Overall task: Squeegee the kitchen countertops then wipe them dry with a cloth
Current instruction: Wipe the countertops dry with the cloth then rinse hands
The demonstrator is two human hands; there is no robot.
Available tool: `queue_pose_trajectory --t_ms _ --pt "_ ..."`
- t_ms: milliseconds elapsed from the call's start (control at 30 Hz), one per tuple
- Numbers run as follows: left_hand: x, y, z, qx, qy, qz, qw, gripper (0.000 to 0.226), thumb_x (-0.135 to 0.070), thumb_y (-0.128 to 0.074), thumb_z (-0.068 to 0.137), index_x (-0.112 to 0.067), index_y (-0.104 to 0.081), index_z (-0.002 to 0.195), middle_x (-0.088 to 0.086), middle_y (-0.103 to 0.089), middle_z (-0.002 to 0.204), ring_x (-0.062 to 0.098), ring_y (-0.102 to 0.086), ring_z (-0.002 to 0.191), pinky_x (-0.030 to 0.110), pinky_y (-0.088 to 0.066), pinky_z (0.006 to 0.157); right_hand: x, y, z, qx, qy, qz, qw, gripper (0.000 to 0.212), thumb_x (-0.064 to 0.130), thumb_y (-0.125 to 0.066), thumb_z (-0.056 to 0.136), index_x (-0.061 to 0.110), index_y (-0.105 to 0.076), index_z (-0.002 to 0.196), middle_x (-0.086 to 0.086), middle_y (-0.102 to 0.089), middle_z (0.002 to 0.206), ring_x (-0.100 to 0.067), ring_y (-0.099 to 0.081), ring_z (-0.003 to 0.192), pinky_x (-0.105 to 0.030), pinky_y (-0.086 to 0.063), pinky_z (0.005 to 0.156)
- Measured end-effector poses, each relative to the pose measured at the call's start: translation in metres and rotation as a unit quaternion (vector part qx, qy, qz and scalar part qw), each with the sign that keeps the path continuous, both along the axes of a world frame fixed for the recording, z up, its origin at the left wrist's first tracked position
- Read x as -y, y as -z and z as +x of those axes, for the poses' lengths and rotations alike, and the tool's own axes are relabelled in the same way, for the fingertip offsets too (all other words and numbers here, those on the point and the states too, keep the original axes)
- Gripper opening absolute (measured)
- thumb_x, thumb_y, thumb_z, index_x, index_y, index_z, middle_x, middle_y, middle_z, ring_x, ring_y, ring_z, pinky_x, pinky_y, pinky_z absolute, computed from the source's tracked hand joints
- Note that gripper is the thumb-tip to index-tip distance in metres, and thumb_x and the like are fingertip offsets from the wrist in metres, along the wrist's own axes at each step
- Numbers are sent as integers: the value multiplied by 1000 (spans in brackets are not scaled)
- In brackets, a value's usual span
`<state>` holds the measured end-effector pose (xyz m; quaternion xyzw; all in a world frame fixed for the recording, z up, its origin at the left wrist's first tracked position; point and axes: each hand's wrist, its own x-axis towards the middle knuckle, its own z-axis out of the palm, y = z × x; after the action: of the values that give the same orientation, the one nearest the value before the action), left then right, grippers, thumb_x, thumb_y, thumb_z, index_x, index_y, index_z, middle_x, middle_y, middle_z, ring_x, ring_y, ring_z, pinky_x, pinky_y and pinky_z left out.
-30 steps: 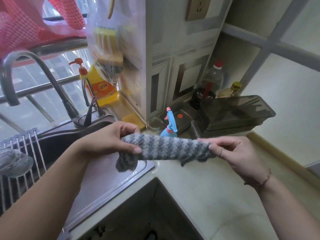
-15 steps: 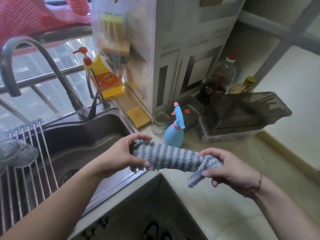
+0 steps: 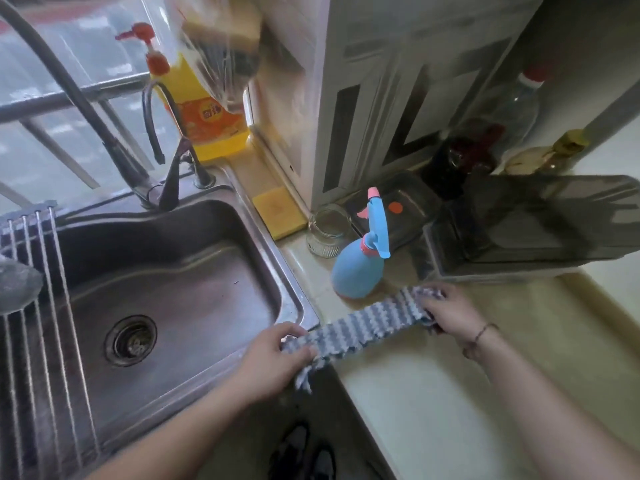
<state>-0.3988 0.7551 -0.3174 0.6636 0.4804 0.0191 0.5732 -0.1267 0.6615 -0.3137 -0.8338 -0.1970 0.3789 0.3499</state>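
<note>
A grey-and-white striped cloth (image 3: 360, 327) is stretched out between both hands, low over the cream countertop (image 3: 433, 393) at the inner corner beside the sink. My left hand (image 3: 273, 362) grips the cloth's near end at the sink's front right corner. My right hand (image 3: 450, 313) grips the far end just in front of the blue spray bottle (image 3: 360, 268). A loose corner of cloth hangs below my left hand. No squeegee is in view.
A steel sink (image 3: 166, 289) with a tall tap (image 3: 86, 98) and a wire rack (image 3: 41, 306) lies left. A yellow soap bottle (image 3: 204, 109), yellow sponge (image 3: 277, 213), glass jar (image 3: 327, 230), dark lidded box (image 3: 526, 230) and bottles (image 3: 519, 109) crowd the back.
Both hands have come down with the cloth from mid-air toward the countertop. The cloth is stretched longer, and my right hand has moved away toward the spray bottle.
</note>
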Motion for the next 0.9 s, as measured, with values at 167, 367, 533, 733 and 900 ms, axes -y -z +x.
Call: queue_pose_trajectory --t_ms 167,367,533,733,900 --pt "11 23 -2 -150 109 191 964 34 -59 -51 86 -31 -45 104 -5 -67 80 18 -66 76 35 -53 67 1 33 -2 219 75 -21 973 25 21 -74 81 5 -72 100 -12 -71 94 -26 -65 85 -25 -44 70" --pt "11 41 -10 -10 255 493 832 43 -36 -67 77 -17 -59 115 1 -55 108 28 -58 93 38 -51 71 26 57 -13 491 -198 199 825 16 8 -66 81 6 -74 94 -10 -70 102 -26 -62 94 -33 -47 91" --pt "-3 67 1 65 310 535 784 32 -10 -64 85 -5 -64 117 8 -61 120 30 -55 110 40 -49 88 17 72 26 477 -382 175 772 28 25 -53 94 10 -74 105 -8 -69 115 -29 -62 107 -36 -47 98" --pt "-2 77 0 114 262 535 795 30 -17 -46 96 -12 -75 100 0 -71 112 22 -63 98 29 -53 83 15 76 34 428 -374 234 789 36 24 -46 99 0 -72 93 -16 -68 100 -29 -59 93 -33 -47 87" --pt "25 75 1 78 220 511 827 45 -24 -33 99 -15 -77 98 -3 -72 110 19 -64 96 26 -51 86 33 82 43 420 -388 254 780 39 27 -46 99 0 -72 91 -16 -69 97 -32 -64 85 -34 -49 80"
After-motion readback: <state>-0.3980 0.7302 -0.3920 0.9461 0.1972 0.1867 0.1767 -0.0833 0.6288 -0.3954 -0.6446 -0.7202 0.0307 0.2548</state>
